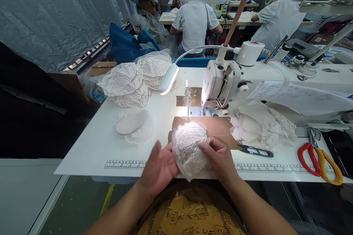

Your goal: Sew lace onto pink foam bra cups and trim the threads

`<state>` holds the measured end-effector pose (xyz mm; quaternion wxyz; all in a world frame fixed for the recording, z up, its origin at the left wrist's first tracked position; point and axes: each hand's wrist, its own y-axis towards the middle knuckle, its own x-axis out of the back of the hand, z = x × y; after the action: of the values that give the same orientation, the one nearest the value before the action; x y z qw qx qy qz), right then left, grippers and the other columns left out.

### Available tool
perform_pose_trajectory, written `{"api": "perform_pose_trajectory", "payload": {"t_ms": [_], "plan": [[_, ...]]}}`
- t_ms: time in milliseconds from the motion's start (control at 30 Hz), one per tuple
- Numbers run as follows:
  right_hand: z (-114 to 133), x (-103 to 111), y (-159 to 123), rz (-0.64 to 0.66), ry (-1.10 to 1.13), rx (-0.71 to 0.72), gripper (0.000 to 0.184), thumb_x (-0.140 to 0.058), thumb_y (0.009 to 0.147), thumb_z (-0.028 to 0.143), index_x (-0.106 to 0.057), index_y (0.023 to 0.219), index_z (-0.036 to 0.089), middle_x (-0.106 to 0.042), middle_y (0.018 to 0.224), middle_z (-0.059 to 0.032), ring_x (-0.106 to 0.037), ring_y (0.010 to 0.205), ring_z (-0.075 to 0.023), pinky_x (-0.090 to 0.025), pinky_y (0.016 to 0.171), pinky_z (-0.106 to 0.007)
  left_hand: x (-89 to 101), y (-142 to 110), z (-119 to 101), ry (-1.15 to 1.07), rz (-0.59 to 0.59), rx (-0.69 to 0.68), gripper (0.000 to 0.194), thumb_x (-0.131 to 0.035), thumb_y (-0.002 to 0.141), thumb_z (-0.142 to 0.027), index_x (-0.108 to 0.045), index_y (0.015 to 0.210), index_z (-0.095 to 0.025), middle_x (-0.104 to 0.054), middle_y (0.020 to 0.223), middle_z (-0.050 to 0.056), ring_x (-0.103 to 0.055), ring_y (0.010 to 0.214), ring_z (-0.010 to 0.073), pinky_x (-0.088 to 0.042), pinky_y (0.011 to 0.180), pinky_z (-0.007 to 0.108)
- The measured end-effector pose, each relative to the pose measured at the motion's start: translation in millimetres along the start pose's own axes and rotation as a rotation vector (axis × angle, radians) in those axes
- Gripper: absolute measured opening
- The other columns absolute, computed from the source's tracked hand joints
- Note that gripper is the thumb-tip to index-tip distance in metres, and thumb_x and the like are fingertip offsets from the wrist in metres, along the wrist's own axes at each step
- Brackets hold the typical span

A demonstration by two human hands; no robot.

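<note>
A white lace-covered cup [190,148], apparently a bra cup, is held up just in front of the sewing machine [220,84]. My right hand [220,156] pinches its right edge between thumb and fingers. From the left, my left hand [161,167] cradles the cup, its thumb raised away and its fingertips hidden behind the lace. Under the needle area lies brown tape [217,126] on the white table [88,147]. To the left rests a plain pale cup pad [132,122] on a sheer piece with a lace edge.
Stacked lace pieces [135,77] lie at the back left, near the lamp [168,79]. On the right are crumpled lace fabric [261,123], thread snips [256,151] and red-and-orange scissors [320,161]. A printed ruler [124,164] runs along the front edge. Two co-workers [193,22] [278,18] sit beyond.
</note>
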<state>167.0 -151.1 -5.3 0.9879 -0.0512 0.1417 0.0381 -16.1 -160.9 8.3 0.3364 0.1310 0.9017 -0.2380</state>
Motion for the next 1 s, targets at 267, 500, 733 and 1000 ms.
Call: {"api": "perform_pose_trajectory", "payload": {"t_ms": [267, 500, 733, 1000], "plan": [[2, 2, 6, -0.044, 0.216, -0.070, 0.029, -0.076, 0.071, 0.039, -0.058, 0.063, 0.019, -0.058, 0.063, 0.0037, -0.049, 0.060, -0.0108, -0.042, 0.060, -0.023, -2.3, -5, 16, 0.165, 0.020, 0.103, 0.012, -0.063, 0.069, -0.010, -0.068, 0.080, -0.013, -0.065, 0.063, 0.002, -0.056, 0.053, 0.0116, -0.046, 0.056, 0.023], [23, 12, 8, 0.161, -0.191, 0.062, 0.012, -0.072, 0.078, 0.031, -0.065, 0.079, 0.020, -0.065, 0.074, 0.0015, -0.057, 0.068, -0.0124, -0.045, 0.063, -0.024, 14.8, -22, -43, 0.951, 0.011, -0.394, 0.027, -0.067, 0.078, -0.019, -0.064, 0.104, -0.021, -0.063, 0.108, 0.005, -0.057, 0.102, 0.0190, -0.046, 0.089, 0.029], [30, -7, 2, 0.317, -0.548, 0.310, 0.010, -0.062, 0.086, 0.023, -0.065, 0.077, 0.019, -0.064, 0.076, 0.0006, -0.058, 0.071, -0.0124, -0.044, 0.066, -0.024, -9.6, -2, -52, 1.214, 0.210, -0.162, 0.029, -0.064, 0.082, -0.034, -0.062, 0.105, -0.017, -0.064, 0.096, 0.003, -0.060, 0.086, 0.0179, -0.049, 0.076, 0.028], [33, -8, 5, 0.138, -0.604, 0.373, 0.016, -0.063, 0.082, 0.017, -0.060, 0.066, 0.018, -0.066, 0.073, -0.0002, -0.060, 0.066, -0.0112, -0.044, 0.062, -0.022, -9.9, 5, -47, 1.155, 0.266, -0.217, 0.026, -0.061, 0.084, -0.038, -0.064, 0.091, -0.013, -0.060, 0.080, 0.001, -0.054, 0.073, 0.0143, -0.044, 0.065, 0.023]]}}
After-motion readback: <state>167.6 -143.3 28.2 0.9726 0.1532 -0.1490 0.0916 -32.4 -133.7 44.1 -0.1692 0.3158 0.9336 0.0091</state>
